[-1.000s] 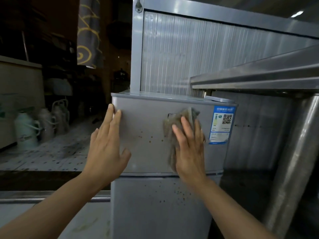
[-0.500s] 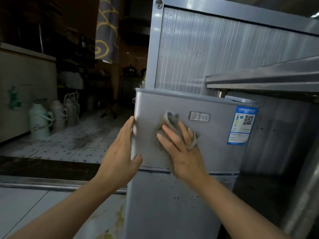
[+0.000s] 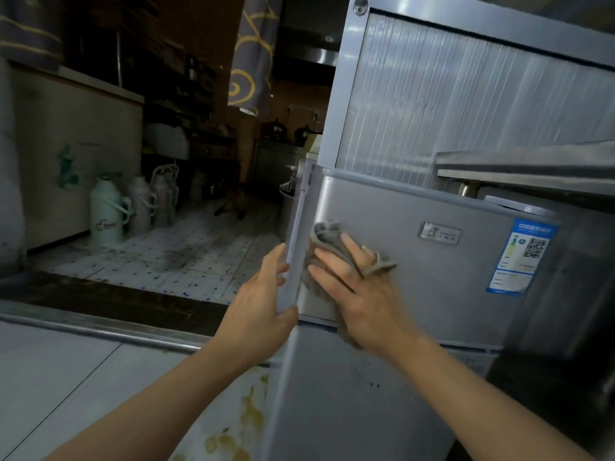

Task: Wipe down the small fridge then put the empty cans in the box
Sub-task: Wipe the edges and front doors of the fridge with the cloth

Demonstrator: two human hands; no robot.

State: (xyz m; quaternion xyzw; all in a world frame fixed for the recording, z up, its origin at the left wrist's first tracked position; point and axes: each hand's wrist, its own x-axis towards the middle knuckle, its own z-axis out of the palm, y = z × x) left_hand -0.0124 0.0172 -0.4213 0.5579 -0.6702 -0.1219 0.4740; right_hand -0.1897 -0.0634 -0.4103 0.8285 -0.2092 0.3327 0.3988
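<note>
Bracing the small silver two-door fridge (image 3: 432, 281) at its left edge, the left hand (image 3: 258, 314) lies with fingers straight along the upper door's side and thumb hooked under its lower corner, probably to steady the door against the push of wiping. The right hand (image 3: 359, 294) presses a crumpled grey rag (image 3: 327, 239) flat on the upper door's left part, fingers spread and nearly straight, one strip of cloth caught between them. No cans or box show.
</note>
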